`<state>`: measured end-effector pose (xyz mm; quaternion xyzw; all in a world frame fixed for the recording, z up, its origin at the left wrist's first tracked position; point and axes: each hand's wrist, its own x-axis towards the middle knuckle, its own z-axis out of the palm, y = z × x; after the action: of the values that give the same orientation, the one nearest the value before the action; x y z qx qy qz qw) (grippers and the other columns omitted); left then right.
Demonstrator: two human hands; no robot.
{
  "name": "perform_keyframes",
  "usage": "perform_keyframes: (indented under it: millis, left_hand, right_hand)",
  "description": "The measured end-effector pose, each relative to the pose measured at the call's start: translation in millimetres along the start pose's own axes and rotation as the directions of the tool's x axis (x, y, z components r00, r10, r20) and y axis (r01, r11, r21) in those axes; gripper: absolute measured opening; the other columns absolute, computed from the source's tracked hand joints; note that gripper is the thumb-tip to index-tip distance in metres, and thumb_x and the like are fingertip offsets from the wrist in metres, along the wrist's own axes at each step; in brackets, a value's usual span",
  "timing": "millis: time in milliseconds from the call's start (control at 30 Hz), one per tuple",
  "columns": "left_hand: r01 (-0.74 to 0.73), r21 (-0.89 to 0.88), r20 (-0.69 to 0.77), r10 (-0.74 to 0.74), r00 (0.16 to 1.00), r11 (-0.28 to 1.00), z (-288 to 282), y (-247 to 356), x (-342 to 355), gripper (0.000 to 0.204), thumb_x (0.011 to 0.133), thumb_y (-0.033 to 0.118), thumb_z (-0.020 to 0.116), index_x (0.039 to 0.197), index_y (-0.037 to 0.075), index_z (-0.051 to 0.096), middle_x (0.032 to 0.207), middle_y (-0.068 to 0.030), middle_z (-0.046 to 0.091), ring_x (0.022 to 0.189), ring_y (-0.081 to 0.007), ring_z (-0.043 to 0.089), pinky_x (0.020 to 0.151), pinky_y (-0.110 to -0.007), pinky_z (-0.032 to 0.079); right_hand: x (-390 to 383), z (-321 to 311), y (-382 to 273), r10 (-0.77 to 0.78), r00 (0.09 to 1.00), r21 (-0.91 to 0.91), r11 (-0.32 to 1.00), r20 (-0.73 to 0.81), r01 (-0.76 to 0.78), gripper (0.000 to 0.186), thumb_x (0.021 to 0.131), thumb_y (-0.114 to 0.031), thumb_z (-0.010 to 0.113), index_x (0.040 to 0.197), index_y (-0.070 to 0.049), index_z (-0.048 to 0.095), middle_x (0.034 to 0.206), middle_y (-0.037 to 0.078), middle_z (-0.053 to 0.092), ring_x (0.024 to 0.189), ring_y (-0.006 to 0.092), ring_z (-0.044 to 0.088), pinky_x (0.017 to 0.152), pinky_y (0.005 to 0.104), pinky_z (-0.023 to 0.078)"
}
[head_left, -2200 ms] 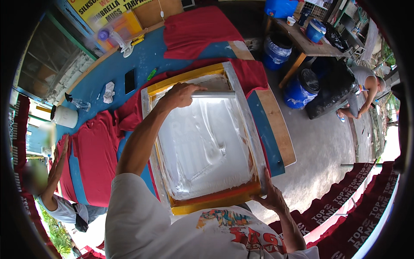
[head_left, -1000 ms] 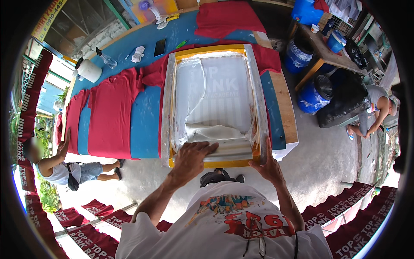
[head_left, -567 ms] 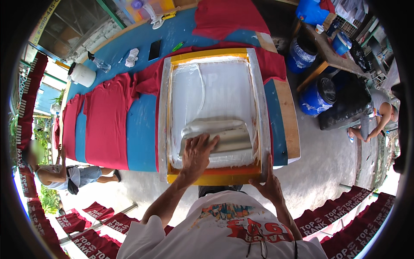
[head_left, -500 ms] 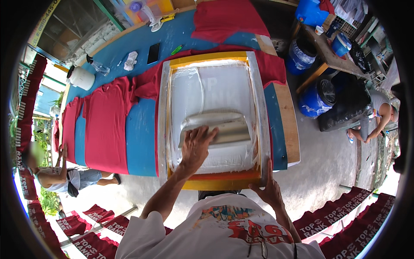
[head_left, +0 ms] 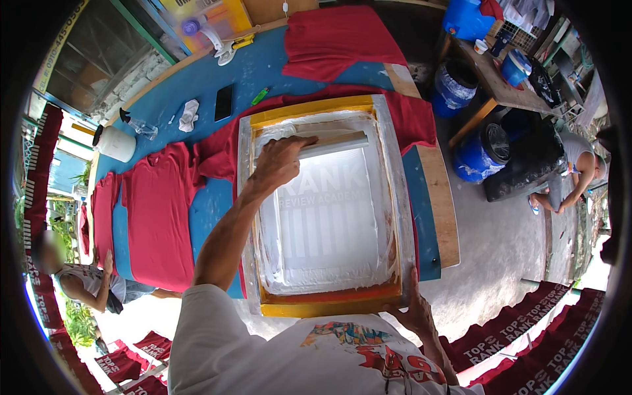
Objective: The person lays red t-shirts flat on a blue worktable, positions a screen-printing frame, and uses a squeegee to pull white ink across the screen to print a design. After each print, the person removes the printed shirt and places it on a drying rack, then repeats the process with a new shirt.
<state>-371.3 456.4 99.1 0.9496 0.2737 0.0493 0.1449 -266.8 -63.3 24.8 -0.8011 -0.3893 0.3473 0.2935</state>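
In front of me lies a screen printing frame (head_left: 316, 308) with a yellow and grey rim, its mesh coated with white ink. Lettering and vertical bars show through the mesh. My left hand (head_left: 280, 161) is closed on the squeegee (head_left: 337, 142), which rests across the far part of the mesh. At the frame's near right corner, my right hand (head_left: 415, 312) grips the rim, fingers along the side and thumb at the near edge. A dark red shirt (head_left: 411, 117) lies beneath the frame, mostly hidden by it.
More red shirts (head_left: 161, 217) lie on the blue table (head_left: 210, 210) to the left. A phone (head_left: 224, 102), a crumpled cloth (head_left: 189, 116) and a white tub (head_left: 115, 143) sit farther back. Blue drums (head_left: 484, 151) stand right. One person is at the left, another at the right.
My left hand has pushed the squeegee from the near-middle of the mesh to its far end, uncovering the printed design. My right hand remains at the near right corner.
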Motion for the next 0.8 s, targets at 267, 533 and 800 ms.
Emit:
perform_keyframes:
  millis: [267, 533, 800]
  left_hand:
    - [-0.057, 0.064, -0.018, 0.058, 0.998, 0.996, 3.3, -28.4, 49.6, 0.074, 0.084, -0.009, 0.061, 0.151, 0.022, 0.07, 0.141, -0.0143, 0.075, 0.129, -0.035, 0.071, 0.111, -0.052, 0.053]
    - [-0.116, 0.064, 0.04, 0.114, 0.993, 0.991, 34.1, -17.7, 9.2, 0.08, 0.082, -0.013, 0.062, 0.156, 0.02, 0.064, 0.152, -0.0129, 0.069, 0.136, -0.0348, 0.067, 0.113, -0.053, 0.053]
    - [-0.16, 0.109, -0.023, 0.163, 0.986, 0.981, 63.3, 61.4, -148.7, 0.073, 0.086, -0.011, 0.066, 0.153, 0.019, 0.064, 0.136, -0.008, 0.072, 0.124, -0.0295, 0.07, 0.105, -0.051, 0.05]
  right_hand:
    - [0.1, 2.1, 3.8, -0.021, 1.0, -0.014, 1.0, -0.009, 0.021, 0.14, 0.081, -0.052, 0.095, 0.177, -0.004, 0.005, 0.171, 0.029, 0.042, 0.134, 0.0491, 0.066, 0.103, 0.0535, 0.062]
    - [-0.7, 2.5, 5.4, -0.069, 0.997, 0.012, 0.998, -0.02, 0.069, 0.137, 0.084, -0.044, 0.095, 0.177, -0.005, 0.003, 0.173, 0.028, 0.041, 0.132, 0.0495, 0.067, 0.103, 0.0535, 0.062]
    - [0.6, 7.8, 14.2, -0.082, 0.997, 0.065, 0.994, -0.016, 0.083, 0.134, 0.085, -0.037, 0.093, 0.177, -0.007, 0.001, 0.168, 0.028, 0.048, 0.127, 0.0495, 0.071, 0.101, 0.0538, 0.063]
